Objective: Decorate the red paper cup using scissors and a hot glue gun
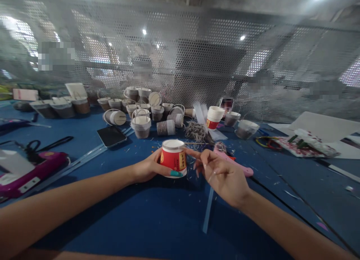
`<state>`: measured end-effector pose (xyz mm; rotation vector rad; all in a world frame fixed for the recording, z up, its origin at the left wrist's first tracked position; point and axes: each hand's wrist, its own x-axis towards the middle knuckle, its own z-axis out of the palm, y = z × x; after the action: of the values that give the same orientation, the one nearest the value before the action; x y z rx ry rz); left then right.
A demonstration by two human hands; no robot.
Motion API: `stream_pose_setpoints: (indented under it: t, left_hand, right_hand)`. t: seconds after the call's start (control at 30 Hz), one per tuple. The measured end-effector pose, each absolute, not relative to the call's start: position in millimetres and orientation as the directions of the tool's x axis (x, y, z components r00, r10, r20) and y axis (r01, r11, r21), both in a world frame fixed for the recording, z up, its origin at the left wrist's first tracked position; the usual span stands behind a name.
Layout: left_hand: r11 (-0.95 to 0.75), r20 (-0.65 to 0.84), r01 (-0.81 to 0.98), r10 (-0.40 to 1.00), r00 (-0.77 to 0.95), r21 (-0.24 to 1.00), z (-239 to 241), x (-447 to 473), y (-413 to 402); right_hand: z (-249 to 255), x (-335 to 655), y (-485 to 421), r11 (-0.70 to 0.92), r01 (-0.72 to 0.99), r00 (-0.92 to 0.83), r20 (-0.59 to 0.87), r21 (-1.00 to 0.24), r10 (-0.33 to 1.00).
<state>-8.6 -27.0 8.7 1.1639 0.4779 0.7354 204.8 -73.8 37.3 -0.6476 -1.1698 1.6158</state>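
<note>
A red paper cup [172,159] with a gold label stands upright in my left hand [152,166]. My thumb, with a teal nail, lies across the cup's lower front. A greyish band runs round the cup just under its white rim. My right hand [218,174] is beside the cup with its index finger stretched to the cup's upper right side. Its other fingers are loosely bent and apart, with nothing seen in them. Behind that hand lies a pink glue gun [244,171], partly covered. A heap of grey twine [195,130] sits beyond the cup.
Several twine-wrapped cups with handles [141,126] crowd the back of the blue table [135,222]. A stack of paper cups [215,117] stands right of them. A phone [111,136] and purple power strip [33,174] lie left. A clear strip [208,211] lies near my right hand.
</note>
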Motion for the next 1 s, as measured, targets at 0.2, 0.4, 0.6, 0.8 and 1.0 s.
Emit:
stream_pose_setpoints:
  t: [0.2,0.4,0.6,0.8,1.0]
  left_hand:
    - [0.212,0.054,-0.303,0.733,0.678,0.929,11,-8,-28]
    - [0.216,0.024,-0.264,0.731,0.682,0.94,8,-9,-26]
    - [0.222,0.016,-0.299,0.777,0.629,0.928,9,-9,-26]
    - [0.254,0.066,-0.36,0.73,0.68,0.898,9,-8,-22]
    - [0.307,0.052,-0.4,0.735,0.676,0.864,4,-10,-20]
  right_hand:
    - [39,210,-73,-0.21,-0.468,-0.368,-0.027,-0.858,0.929]
    - [40,216,-67,-0.137,-0.529,-0.205,-0.03,-0.837,0.978]
    - [45,220,-65,-0.047,-0.5,-0.114,0.012,-0.865,0.993]
    - [41,221,-65,-0.239,-0.57,-0.287,-0.082,-0.787,0.955]
    - [40,217,-65,-0.402,-0.652,-0.431,-0.122,-0.642,0.894]
